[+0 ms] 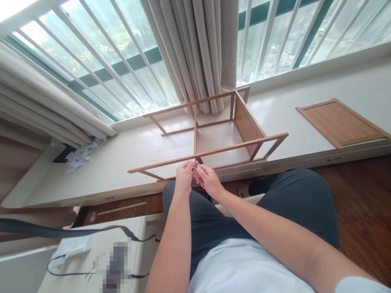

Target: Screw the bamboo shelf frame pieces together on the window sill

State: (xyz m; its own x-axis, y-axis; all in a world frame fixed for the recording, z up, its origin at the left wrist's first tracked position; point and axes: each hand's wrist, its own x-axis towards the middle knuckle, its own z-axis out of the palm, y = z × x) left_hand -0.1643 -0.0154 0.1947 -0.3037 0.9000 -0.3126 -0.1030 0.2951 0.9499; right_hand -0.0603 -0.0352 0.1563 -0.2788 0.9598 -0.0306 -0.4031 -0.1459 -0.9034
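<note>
In the head view my left hand (185,176) and my right hand (209,180) meet in front of me, their fingertips pinched together. Between them shows a small, thin, pale piece (195,164), too small to name. Just beyond the fingertips runs the near rail of a wooden frame (238,149), which stands on a white window ledge. A crossbar (195,129) and one fitted panel (249,114) join the frame's two long sides. Whether the pale piece touches the rail, I cannot tell.
A separate wooden panel (351,122) lies on the ledge (128,150) at the right. Crumpled paper (81,156) is at its left end. Curtains (189,49) hang behind. A white cabinet top (73,272) with a cable and small sticks stands at the lower left.
</note>
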